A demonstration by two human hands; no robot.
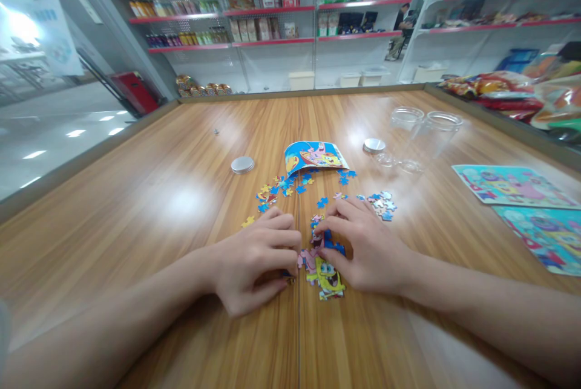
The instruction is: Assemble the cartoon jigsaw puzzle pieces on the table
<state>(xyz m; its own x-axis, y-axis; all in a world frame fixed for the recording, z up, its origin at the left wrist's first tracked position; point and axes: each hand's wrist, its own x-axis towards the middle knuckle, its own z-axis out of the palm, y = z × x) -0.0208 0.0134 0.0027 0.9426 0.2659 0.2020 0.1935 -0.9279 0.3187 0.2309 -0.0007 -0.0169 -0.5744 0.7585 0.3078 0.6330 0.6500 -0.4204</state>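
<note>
A small joined patch of cartoon jigsaw [323,271] lies on the wooden table [158,207] between my hands. My left hand [256,259] is curled, its fingertips pinching a puzzle piece at the patch's left edge. My right hand [363,244] rests beside the patch with its fingers bent and pressing down on the pieces at the top. Loose puzzle pieces [290,186] are scattered just beyond my fingers, with another small heap [380,202] to the right. A picture card [315,156] lies behind them.
Two clear jars [422,135] lie on their sides at the right rear, with round metal lids [242,164] [374,146] nearby. Two finished puzzle boards [512,186] lie at the right edge. Snack bags [521,95] pile up beyond them. Stocked shop shelves [272,11] line the back wall.
</note>
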